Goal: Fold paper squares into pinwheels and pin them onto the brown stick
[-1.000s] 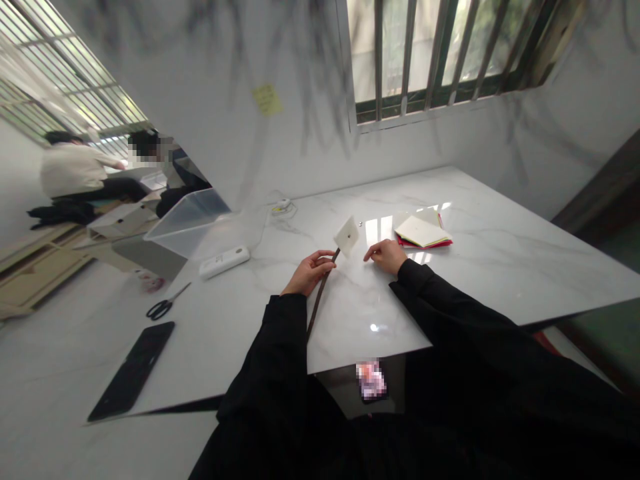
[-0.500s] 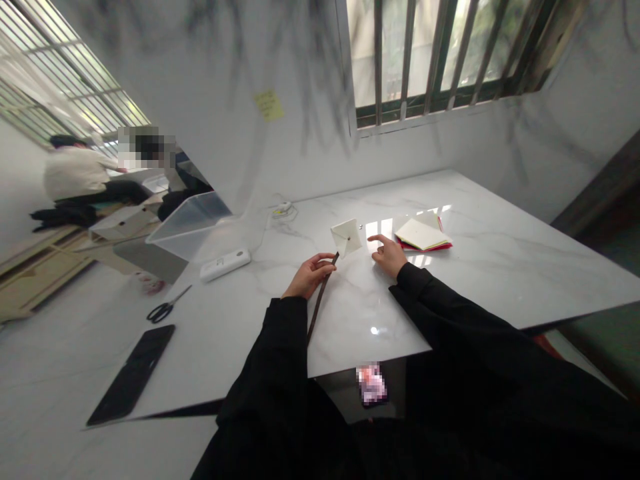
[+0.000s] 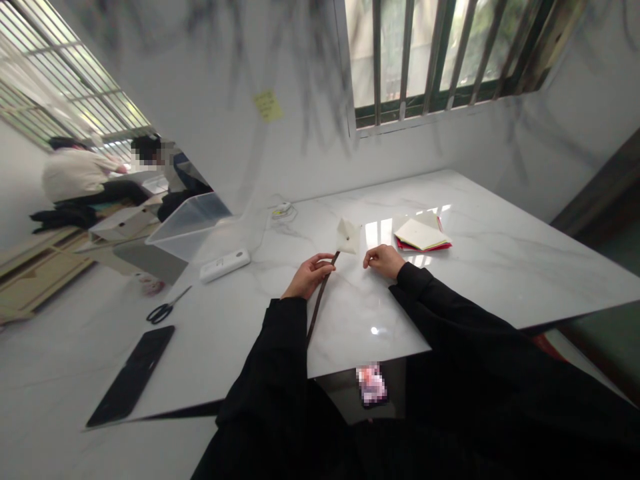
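Note:
My left hand [image 3: 309,274] grips a thin dark stick [image 3: 318,300] that slants up from my sleeve. A white paper pinwheel [image 3: 347,236] is pinned at the stick's top end, above the white marble table [image 3: 500,260]. My right hand [image 3: 384,259] hovers just right of the pinwheel with the fingers curled loosely and nothing in them. Both arms wear black sleeves.
A stack of white, yellow and red paper [image 3: 423,235] lies right of the pinwheel. A white remote-like box [image 3: 225,264], scissors [image 3: 167,308] and a black flat device [image 3: 132,374] lie to the left. A clear plastic bin [image 3: 187,222] stands at the back left. Two people sit far left.
The pinwheel's paper has turned on the stick. My right hand flicked out with a pointing finger, then drew back with the fingers curled. My left hand held still.

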`<state>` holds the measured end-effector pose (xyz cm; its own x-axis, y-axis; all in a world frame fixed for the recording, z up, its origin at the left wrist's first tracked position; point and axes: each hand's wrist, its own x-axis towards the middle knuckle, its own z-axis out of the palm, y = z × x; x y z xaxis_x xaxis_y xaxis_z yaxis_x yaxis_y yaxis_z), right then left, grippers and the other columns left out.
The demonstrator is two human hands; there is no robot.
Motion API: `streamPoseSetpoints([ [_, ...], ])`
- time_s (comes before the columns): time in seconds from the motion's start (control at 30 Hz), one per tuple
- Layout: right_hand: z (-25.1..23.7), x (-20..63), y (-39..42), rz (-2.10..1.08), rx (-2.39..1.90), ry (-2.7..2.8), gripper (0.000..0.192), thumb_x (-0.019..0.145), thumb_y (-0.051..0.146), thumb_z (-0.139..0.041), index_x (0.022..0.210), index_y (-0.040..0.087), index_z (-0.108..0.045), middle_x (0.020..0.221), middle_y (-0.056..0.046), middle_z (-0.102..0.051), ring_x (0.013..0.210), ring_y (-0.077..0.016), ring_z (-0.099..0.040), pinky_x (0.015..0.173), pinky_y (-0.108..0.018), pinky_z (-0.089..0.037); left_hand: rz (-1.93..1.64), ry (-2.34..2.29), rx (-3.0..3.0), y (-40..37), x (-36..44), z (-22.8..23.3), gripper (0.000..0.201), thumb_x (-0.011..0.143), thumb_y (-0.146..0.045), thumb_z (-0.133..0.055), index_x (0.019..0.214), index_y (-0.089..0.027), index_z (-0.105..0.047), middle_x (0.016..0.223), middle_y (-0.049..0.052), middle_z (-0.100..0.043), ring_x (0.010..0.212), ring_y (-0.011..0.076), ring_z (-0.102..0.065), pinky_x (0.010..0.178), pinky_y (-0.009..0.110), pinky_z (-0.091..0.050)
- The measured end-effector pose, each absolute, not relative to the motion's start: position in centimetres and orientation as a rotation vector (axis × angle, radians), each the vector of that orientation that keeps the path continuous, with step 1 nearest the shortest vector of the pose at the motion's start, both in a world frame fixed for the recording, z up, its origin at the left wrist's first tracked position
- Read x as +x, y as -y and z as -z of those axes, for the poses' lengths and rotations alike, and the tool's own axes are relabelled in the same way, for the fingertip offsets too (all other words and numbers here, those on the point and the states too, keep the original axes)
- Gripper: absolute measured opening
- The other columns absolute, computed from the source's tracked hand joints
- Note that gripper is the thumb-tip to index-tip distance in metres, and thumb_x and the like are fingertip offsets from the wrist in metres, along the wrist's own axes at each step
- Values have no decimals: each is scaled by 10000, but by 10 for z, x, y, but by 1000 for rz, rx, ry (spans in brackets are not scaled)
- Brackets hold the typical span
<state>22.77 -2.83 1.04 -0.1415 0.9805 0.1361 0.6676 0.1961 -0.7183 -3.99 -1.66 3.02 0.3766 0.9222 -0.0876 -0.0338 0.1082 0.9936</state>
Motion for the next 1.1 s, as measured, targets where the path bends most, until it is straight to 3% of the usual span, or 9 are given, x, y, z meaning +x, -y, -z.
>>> streamPoseSetpoints([
  [0.07,-10,228,28,-649,-1551,1830,321,758,63,-579,905,176,-841,515,50,-496,581,-126,-481,661,-247,-372,-880,-928,1249,17,-40,-31,551,608,-363,-966,1086,-187,-758,843,35,-751,726,128,-616,676,246,-421],
  [0.17,-13,231,28,-612,-1623,1668,598,748,54,-573,1325,115,-715,518,77,-494,588,-135,-504,672,-244,-398,-878,-923,1252,18,-40,-31,543,613,-356,-964,1088,-189,-760,840,36,-750,754,141,-631,690,251,-426],
  [0.23,-17,233,32,-725,-1609,1668,684,730,71,-585,1411,83,-645,506,89,-480,563,-131,-489,626,-237,-396,-880,-922,1260,18,-40,-31,546,608,-356,-965,1086,-187,-759,843,39,-749,767,150,-639,698,258,-429],
  [0.43,-23,224,45,-1731,-988,2043,269,713,262,-628,881,140,-800,424,95,-369,406,-82,-270,430,-232,-199,-878,-924,1264,18,-39,-33,571,610,-368,-963,1103,-178,-746,840,37,-746,723,129,-613,687,254,-421],
  [0.6,-19,222,36,-1275,-1317,1628,262,672,193,-528,863,156,-702,456,107,-372,420,-80,-281,464,-225,-229,-887,-935,1250,18,-38,-35,570,601,-367,-966,1090,-173,-746,831,36,-743,701,120,-598,655,243,-407],
  [0.8,-17,237,29,-785,-1541,1372,750,664,177,-538,1410,110,-568,510,103,-469,529,-155,-479,634,-264,-411,-875,-919,1261,17,-39,-33,562,615,-367,-964,1095,-176,-741,826,30,-740,707,118,-598,672,240,-411],
  [0.93,-16,238,32,-558,-1502,1429,894,681,144,-513,1571,113,-438,511,108,-464,540,-163,-489,708,-269,-430,-815,-900,1300,17,-40,-32,569,610,-383,-966,1090,-183,-735,830,33,-744,769,152,-645,717,257,-431],
  [1.03,-16,239,31,-508,-1481,1510,797,702,123,-511,1498,127,-558,520,96,-470,542,-149,-476,689,-252,-412,-762,-863,1356,18,-40,-33,551,621,-385,-961,1080,-180,-734,829,37,-744,765,156,-645,735,267,-432],
  [1.1,-17,240,30,-611,-1505,1672,573,709,117,-527,1233,136,-757,509,71,-481,552,-140,-464,659,-248,-387,-745,-838,1381,18,-41,-33,534,632,-380,-955,1074,-179,-733,832,38,-742,767,159,-646,746,275,-435],
])
